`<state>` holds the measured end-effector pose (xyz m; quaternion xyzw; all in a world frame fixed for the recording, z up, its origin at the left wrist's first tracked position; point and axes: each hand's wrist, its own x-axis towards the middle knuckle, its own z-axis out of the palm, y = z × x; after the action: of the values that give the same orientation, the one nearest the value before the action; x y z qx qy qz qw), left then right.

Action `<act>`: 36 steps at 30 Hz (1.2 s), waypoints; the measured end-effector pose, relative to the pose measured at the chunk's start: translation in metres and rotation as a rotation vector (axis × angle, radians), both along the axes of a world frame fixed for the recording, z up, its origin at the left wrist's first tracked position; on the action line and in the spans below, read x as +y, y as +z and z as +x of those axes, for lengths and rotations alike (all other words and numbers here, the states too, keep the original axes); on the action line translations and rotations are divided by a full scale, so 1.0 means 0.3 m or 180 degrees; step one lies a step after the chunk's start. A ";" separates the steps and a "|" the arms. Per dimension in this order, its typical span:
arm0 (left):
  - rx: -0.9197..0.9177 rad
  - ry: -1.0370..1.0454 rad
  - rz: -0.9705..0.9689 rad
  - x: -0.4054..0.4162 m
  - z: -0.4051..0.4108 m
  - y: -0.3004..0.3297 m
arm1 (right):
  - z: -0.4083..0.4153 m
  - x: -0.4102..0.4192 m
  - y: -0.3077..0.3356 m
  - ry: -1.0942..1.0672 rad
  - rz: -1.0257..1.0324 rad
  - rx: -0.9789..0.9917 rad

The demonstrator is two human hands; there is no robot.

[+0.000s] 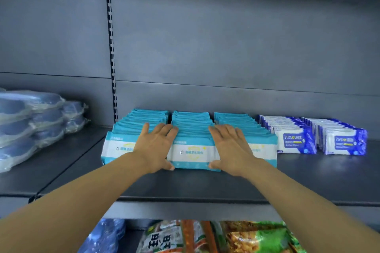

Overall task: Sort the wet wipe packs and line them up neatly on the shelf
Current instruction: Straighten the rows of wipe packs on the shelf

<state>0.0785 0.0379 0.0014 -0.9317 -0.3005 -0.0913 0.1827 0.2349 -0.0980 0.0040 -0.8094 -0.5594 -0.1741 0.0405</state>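
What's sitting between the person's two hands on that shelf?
In the head view, the middle row of teal wipe packs lies between the left hand and the right hand, which press flat against its sides on the shelf.

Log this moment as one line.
left hand + right hand | flat, straddling middle teal row | blue rows lined up at right

On the left side of the grey shelving lies a pile of blue items wrapped in clear plastic (30,121), while on the lower level there are snack bags with green and orange print (216,236) and, just beside them, bluish transparent packages (107,234).
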 end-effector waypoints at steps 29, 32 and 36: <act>-0.0178 0.0015 0.0492 0.004 0.066 -0.021 | 0.111 0.086 -0.048 0.0273 0.0253 -0.1189; -0.0231 0.0059 0.0324 0.001 0.069 -0.005 | 0.090 0.067 -0.023 0.0253 -0.0040 -0.1034; -0.0274 0.0014 0.0272 -0.021 0.083 0.009 | 0.095 0.046 0.041 0.0435 0.0010 0.0118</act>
<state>0.1032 0.0316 0.0041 -0.9176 -0.3059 -0.1436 0.2093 0.2635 -0.0842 0.0163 -0.7723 -0.6122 -0.1568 0.0639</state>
